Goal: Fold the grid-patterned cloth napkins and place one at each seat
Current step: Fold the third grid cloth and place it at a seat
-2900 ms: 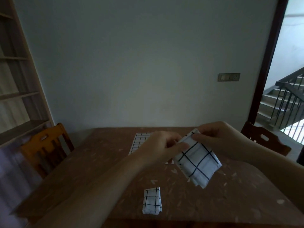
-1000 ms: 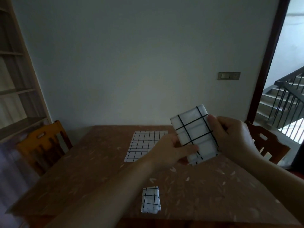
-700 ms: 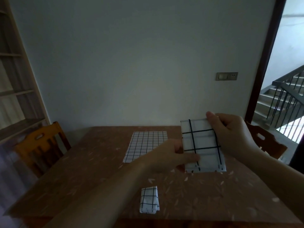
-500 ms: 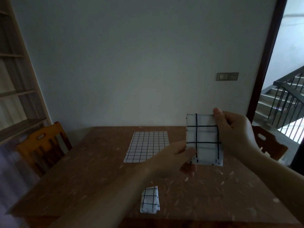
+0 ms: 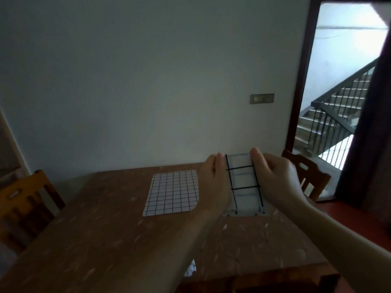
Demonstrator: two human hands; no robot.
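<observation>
A folded white napkin with a wide black grid [image 5: 243, 182] is held upright above the right part of the wooden table [image 5: 105, 218]. My left hand [image 5: 215, 182] grips its left edge and my right hand [image 5: 275, 178] grips its right edge. A second napkin with a fine grid [image 5: 172, 192] lies spread flat on the table's far middle. A small folded napkin [image 5: 191, 269] peeks out from under my left forearm near the table's front edge.
An orange wooden chair [image 5: 23, 204] stands at the table's left side and a brown chair [image 5: 306, 176] at its right. A doorway with a staircase [image 5: 338, 115] opens at the right. A plain wall lies behind the table.
Both hands have carried the folded napkin lower and farther over the table. My left hand shifted from its bottom corner to its left edge. The view has tilted, hiding most of the small folded napkin.
</observation>
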